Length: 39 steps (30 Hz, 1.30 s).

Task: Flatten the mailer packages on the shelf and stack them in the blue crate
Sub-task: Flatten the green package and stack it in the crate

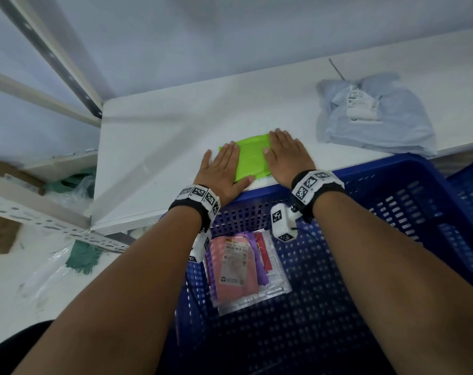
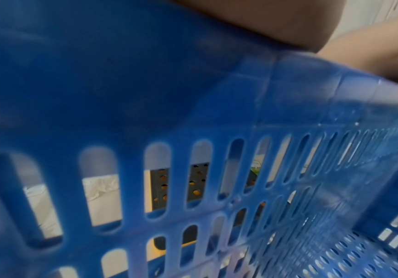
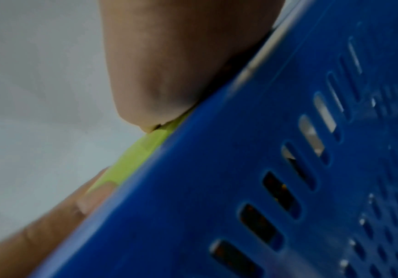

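A bright green mailer point(image 1: 250, 156) lies flat near the front edge of the white shelf point(image 1: 154, 147). My left hand point(image 1: 223, 169) presses its left side, fingers straight. My right hand point(image 1: 285, 152) presses its right side the same way. A crumpled pale blue mailer point(image 1: 376, 123) with a white label lies at the right of the shelf. Below the shelf edge stands the blue crate point(image 1: 392, 201), holding a pink mailer point(image 1: 234, 266) on top of purple, red and white ones. In the right wrist view the green mailer point(image 3: 136, 158) shows above the blue crate point(image 3: 252, 169) rim.
A grey perforated shelf post point(image 1: 59, 63) rises at the left. Green cloth point(image 1: 82, 257) and clear plastic lie on the floor to the left. A second blue crate point(image 1: 470, 185) sits at the far right. The left wrist view is filled by the blue crate point(image 2: 169, 94) wall.
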### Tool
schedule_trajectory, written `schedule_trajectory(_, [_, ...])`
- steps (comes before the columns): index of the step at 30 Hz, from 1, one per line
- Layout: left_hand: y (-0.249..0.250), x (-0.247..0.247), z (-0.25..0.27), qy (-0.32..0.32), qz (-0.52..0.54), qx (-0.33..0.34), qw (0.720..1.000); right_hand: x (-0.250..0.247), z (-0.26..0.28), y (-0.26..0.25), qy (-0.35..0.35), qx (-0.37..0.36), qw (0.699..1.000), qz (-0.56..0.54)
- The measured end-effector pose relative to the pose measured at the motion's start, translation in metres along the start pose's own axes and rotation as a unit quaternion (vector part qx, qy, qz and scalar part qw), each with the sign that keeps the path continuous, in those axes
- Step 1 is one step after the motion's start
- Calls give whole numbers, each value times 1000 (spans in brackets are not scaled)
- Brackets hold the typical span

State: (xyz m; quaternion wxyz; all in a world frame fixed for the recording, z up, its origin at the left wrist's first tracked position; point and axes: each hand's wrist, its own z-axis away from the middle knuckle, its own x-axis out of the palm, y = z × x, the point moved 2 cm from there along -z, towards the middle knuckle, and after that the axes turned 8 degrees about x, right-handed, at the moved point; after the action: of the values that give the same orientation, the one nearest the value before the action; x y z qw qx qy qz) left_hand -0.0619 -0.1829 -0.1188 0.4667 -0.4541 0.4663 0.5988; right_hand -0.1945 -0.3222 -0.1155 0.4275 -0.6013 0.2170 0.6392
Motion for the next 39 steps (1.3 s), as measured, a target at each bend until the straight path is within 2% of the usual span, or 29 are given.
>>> schedule_trajectory(3, [-1,2,0,5,1,-3,1000,-3,2,-6,77,38,994,74])
schedule_trajectory(5, [-1,2,-1,5,8,1,1000,-11,3,-30,116,21,989,86])
schedule_trajectory(8, [-3,0,-1,6,-2,10,1000,-3,4,-75,54,-110,992,41])
schedule_trajectory(10, [-3,0,-1,4,-1,15,1000,8,10,-85,30,-122,992,31])
schedule_trajectory(13, [-2,2,-1,14,4,14,1000,9,9,-67,26,-121,992,28])
schedule_trajectory(15, [-2,2,-2,16,9,4,1000,2,0,-45,24,-107,994,27])
schedule_trajectory(19, [-2,1,-2,14,4,-3,1000,-6,-11,1,22,-5,999,37])
schedule_trajectory(21, [-2,1,-2,13,6,-3,1000,-13,-13,1,42,31,995,89])
schedule_trajectory(22, [-1,1,-2,11,10,-3,1000,-18,-11,-8,64,27,993,101])
schedule_trajectory(24, [-1,1,-2,10,10,1,1000,-19,-8,-37,83,-39,992,87])
schedule_trajectory(26, [-1,-1,-1,9,9,7,1000,-6,1,-68,38,-120,991,56])
schedule_trajectory(27, [-1,0,0,8,5,9,1000,3,7,-78,13,-131,990,47])
schedule_trajectory(30, [-1,2,-1,6,3,9,1000,11,12,-79,4,-117,993,26])
schedule_trajectory(33, [-4,3,-4,12,10,1,1000,7,1,-52,-3,-116,993,27])
schedule_trajectory(37, [-3,1,-4,20,21,-6,1000,-1,-15,6,12,3,999,-37])
schedule_trajectory(39, [-5,1,-3,30,33,-12,999,-2,-15,17,38,25,997,-60])
